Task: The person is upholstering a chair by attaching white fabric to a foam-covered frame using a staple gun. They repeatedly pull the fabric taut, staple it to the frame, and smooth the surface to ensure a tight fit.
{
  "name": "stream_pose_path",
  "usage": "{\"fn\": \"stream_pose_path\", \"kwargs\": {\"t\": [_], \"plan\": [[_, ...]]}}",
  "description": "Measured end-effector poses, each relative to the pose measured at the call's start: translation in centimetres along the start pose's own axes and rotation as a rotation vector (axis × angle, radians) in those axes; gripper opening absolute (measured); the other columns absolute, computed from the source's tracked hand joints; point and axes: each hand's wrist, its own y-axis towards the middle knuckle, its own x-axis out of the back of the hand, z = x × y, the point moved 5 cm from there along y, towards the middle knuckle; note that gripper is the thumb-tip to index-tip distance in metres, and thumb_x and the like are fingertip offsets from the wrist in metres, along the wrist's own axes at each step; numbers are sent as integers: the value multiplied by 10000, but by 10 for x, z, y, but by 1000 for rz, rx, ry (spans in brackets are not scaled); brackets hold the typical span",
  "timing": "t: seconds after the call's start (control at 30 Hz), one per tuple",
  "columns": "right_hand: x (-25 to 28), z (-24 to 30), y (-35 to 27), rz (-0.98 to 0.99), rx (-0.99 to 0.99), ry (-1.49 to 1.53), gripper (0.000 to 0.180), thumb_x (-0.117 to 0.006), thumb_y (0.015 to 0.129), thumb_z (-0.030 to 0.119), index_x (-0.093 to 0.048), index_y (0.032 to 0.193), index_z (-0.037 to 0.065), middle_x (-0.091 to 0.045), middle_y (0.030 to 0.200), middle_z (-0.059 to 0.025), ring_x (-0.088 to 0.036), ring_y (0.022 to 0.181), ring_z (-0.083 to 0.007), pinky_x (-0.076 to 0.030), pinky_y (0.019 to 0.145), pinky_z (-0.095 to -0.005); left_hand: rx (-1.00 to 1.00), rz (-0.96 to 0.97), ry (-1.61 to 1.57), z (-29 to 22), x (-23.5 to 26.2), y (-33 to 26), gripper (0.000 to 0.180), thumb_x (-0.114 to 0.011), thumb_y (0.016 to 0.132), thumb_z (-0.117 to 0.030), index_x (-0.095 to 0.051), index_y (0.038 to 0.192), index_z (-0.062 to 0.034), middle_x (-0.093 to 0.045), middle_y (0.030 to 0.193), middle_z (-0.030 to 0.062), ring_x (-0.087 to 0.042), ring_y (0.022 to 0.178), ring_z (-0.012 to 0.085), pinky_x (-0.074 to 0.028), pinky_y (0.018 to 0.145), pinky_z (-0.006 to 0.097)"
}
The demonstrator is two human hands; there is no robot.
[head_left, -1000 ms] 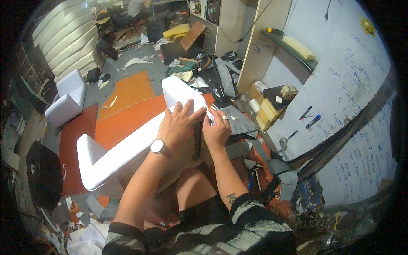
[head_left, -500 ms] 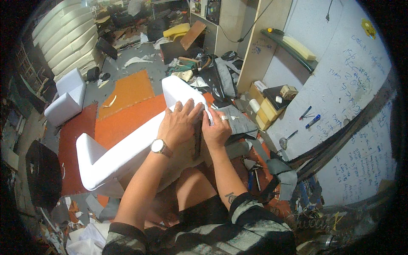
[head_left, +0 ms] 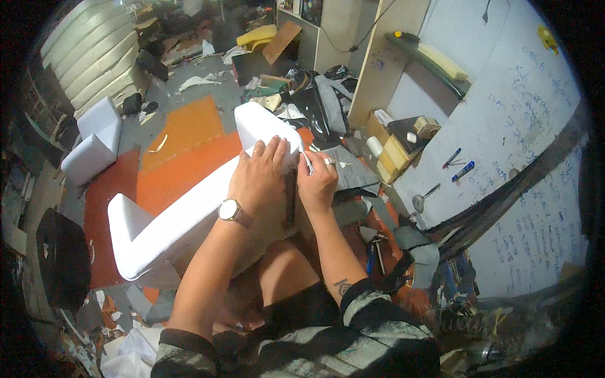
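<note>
A long white padded furniture piece (head_left: pixel 170 234) with a raised end at each side lies slantwise in front of me, over my knees. My left hand (head_left: pixel 259 173) presses on its top next to the far right raised end, fingers stretched out and slightly apart. At that end's outer side, my right hand (head_left: pixel 317 183) pinches the loose white fabric edge (head_left: pixel 307 161) between thumb and fingers. The underside of the piece below my right hand is dark and partly hidden.
Orange sheets (head_left: pixel 189 183) cover the floor beyond. A second white padded piece (head_left: pixel 94 142) stands at left, near stacked cream cushions (head_left: pixel 94 57). Scraps and a hammer (head_left: pixel 378 252) lie at right, beside a white board (head_left: pixel 491 208) with pens and a shelf (head_left: pixel 428 69).
The white piece and both hands appear slightly farther left and higher. My right hand keeps its pinch on the fabric edge, and its fingers have shifted a little; my left hand stays flat.
</note>
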Motion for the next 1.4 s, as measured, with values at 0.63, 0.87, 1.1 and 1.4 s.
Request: {"fn": "stream_pose_path", "kwargs": {"t": [0.63,0.87,1.1,1.4], "plan": [[-6,7,-9,96,-90,20,92,-767,899,75,-732,948,6,-711,911,-181,-693,827,-405,-555,734,-496,254,117,-111,8,3,8,838,-784,811,-292,-456,1534,-24,-517,1577,198,-564,1364,482,-414,1115,744],[-5,19,-11,85,-120,41,96,-764,912,46,-740,976,-20,-720,911,-177,-707,817,-388,-556,716,-475,269,153,-207,10,6,10,802,-749,824,-362,-496,1496,-6,-531,1542,239,-581,1327,497,-403,1085,770],[-12,25,-23,72,-230,116,149,-734,888,-42,-740,1037,-34,-709,972,-189,-700,851,-387,-556,751,-458,371,-55,-472,43,-18,16,585,-553,1028,-497,-676,1277,19,-671,1316,285,-659,1160,502,-501,990,590],[-29,32,-55,-70,-264,130,262,-712,829,-101,-740,1085,-52,-698,968,-203,-696,903,-404,-561,785,-459,437,121,-219,22,3,16,769,-522,1011,-676,-643,1385,-14,-699,1251,278,-657,1187,480,-466,1020,632]]}}
